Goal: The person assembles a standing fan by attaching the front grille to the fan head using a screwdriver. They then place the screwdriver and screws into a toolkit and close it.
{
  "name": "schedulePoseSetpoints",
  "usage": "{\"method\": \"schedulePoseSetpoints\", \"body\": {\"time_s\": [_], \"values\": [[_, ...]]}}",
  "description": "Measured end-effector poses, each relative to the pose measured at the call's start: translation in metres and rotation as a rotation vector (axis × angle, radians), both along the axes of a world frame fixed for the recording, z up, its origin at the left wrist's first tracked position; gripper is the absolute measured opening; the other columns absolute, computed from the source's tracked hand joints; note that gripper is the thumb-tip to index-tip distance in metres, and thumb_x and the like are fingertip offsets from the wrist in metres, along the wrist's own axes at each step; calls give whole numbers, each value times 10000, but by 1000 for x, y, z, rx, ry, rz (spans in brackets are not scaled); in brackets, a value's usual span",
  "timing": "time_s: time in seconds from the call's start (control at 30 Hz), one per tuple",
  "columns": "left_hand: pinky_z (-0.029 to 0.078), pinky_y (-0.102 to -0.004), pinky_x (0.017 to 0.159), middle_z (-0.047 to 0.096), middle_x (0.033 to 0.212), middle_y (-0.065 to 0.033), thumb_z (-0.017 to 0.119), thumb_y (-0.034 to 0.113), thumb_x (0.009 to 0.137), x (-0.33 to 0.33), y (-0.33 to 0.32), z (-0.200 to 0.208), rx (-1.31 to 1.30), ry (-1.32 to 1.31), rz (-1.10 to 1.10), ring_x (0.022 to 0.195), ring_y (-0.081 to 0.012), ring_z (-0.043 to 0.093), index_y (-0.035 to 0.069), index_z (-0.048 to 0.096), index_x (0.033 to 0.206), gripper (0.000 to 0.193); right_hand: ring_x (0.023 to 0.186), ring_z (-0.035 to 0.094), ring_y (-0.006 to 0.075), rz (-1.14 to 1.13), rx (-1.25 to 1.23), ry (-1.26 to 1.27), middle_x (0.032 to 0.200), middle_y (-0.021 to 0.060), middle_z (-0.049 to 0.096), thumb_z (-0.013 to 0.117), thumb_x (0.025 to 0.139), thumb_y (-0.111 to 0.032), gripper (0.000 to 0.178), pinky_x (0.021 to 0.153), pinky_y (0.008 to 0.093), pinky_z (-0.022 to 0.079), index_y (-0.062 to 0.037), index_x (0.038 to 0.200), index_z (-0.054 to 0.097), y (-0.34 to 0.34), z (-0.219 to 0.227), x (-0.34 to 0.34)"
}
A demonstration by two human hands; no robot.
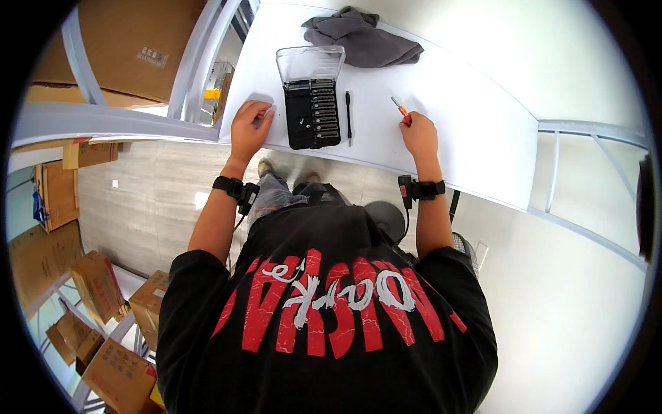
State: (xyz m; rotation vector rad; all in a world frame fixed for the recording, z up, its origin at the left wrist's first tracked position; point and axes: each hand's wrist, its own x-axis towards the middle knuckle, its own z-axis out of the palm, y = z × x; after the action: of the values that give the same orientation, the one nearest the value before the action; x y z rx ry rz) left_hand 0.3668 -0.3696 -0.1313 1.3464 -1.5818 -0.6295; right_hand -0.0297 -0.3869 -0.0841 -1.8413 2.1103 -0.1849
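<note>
Closest up, it's the black shirt (331,383), red and white print across the chest. Over on the white table (462,103), the right hand (419,134) has its fingers clamped on an orange-and-red screwdriver (399,107), thin tip angled up and left, well to the right of the case. Across to the left hand (249,131): it's down near the table's front edge, fingers loosely bent, thumb a little apart from the forefinger. And between the hands sits that black case (298,119), clear lid (310,61) up, bits (324,110) in rows. Just right of it, a black rod (349,117); beyond, a crumpled grey cloth (365,43).
</note>
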Motion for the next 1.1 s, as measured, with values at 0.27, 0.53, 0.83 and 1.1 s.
{"method": "schedulePoseSetpoints", "body": {"time_s": [0.27, 0.53, 0.83, 1.1], "values": [[530, -288, 724, 664, 952, -88, 733, 34, 866, 0, 1, -2, -6, 19, 17, 781, -196, 631, 3, 705, 1011, 151, 858, 670, 392, 106, -24, 185, 905, 195, 689, 637, 841, -88, 128, 760, 496, 543, -28, 946, 681, -3, -12, 8], [531, -289, 727, 659, 959, -86, 732, 35, 861, 1, 2, -3, -15, 41, 20, 789, -199, 630, 6, 705, 1023, 167, 781, 669, 367, 140, -85, -7, 840, 180, 693, 685, 832, -139, 138, 707, 436, 530, -9, 873, 659, 0, -8, -11], [526, -303, 746, 647, 969, -82, 757, 29, 822, 5, -2, 8, 70, 20, -78, 840, -214, 625, 40, 723, 1041, 222, 818, 645, 360, 493, -321, -286, 940, 133, 644, 674, 860, -111, 134, 703, 437, 521, -27, 965, 667, -14, 51, 80], [530, -357, 762, 653, 977, -90, 802, 40, 777, 7, -6, 4, 48, -117, -119, 902, -272, 638, 71, 766, 970, 199, 884, 673, 324, 666, -238, -225, 970, 84, 657, 650, 878, -142, 117, 752, 453, 547, -84, 971, 688, -38, 22, 184]]}}
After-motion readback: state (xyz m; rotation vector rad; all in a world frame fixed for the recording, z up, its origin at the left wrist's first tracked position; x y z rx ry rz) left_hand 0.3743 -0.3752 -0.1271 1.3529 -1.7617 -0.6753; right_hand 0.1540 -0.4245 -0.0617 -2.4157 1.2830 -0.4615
